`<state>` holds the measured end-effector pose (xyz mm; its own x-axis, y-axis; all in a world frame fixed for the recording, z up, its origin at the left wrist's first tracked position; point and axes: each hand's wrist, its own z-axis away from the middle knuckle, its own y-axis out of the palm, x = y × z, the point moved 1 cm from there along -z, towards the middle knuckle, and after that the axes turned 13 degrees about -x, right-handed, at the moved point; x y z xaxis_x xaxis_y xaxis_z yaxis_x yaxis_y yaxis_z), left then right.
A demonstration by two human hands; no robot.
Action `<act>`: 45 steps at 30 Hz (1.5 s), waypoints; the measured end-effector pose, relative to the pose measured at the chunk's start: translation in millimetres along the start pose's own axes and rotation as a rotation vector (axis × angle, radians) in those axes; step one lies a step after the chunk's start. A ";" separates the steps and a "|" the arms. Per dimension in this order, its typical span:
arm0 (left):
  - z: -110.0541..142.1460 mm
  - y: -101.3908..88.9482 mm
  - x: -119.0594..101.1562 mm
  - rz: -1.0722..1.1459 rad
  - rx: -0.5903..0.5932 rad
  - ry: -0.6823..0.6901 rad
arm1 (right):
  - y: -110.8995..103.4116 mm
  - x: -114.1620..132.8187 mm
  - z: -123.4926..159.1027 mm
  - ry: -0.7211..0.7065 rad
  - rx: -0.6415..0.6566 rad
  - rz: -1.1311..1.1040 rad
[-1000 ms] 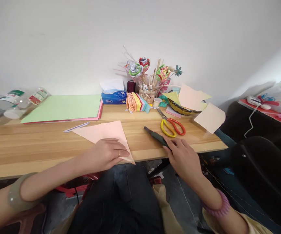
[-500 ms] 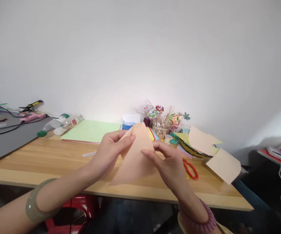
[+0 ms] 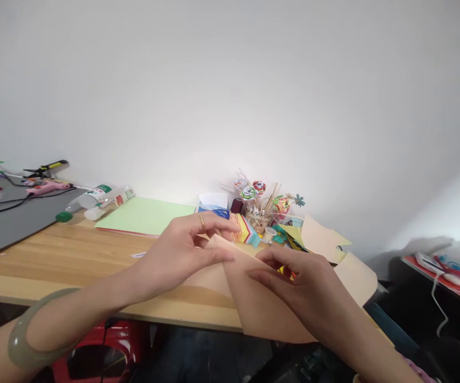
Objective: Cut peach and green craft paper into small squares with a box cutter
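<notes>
Paper [image 3: 272, 311] in pale peach, folded into layers, is held up over the near edge of a wooden table [image 3: 60, 255]; whether the tabletop is touched by it cannot be told. Its upper left part is pinched by the left hand [image 3: 184, 247], the thumb laid on the near face and the fingers set behind, while its upper edge is gripped by the right hand [image 3: 307, 287] between thumb and forefinger. A gold ring [image 3: 202, 221] and a pale green bangle [image 3: 20, 338] are worn on the left side. Beyond the hands, folded coloured slips [image 3: 246, 230] are stood beside a blue tissue box [image 3: 219, 212], near paper flowers [image 3: 249, 192] and thin sticks [image 3: 270, 198]. Loose peach sheets [image 3: 355, 279] are spread at the right end. To the left, a light green sheet [image 3: 146, 215] is laid flat, with plastic bottles [image 3: 90, 198] beside it; farther left, a pink glue gun [image 3: 48, 187] is rested on a grey surface [image 3: 18, 226].
</notes>
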<state>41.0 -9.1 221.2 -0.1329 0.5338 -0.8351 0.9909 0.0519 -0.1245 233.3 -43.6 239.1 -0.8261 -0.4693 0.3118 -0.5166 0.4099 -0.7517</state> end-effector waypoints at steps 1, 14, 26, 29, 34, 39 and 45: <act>-0.1 -0.4 -0.5 -0.027 0.008 -0.008 | -1.2 0.8 -0.1 0.001 0.006 0.006; 1.8 -4.8 7.1 -0.109 0.087 -0.219 | -2.6 4.5 2.3 0.015 -0.011 -0.078; 7.8 -4.5 19.4 -0.091 0.095 -0.200 | 7.8 -1.8 6.6 -0.025 0.000 -0.041; 8.9 -4.3 22.4 -0.087 0.113 -0.215 | 13.5 -1.2 7.8 -0.069 -0.032 -0.041; 10.6 -3.9 24.9 -0.072 0.137 -0.223 | 23.0 0.9 9.0 -0.136 -0.095 -0.091; 12.7 -8.1 23.9 -0.088 0.157 -0.199 | 23.6 1.1 12.6 -0.155 -0.092 -0.104; 16.9 -12.2 15.9 -0.100 0.256 -0.230 | 24.0 5.9 17.4 -0.168 -0.031 -0.133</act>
<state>26.4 -15.4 200.3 -0.2595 0.3317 -0.9070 0.9386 -0.1345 -0.3178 219.9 -50.1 212.8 -0.7027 -0.6433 0.3040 -0.6272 0.3584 -0.6915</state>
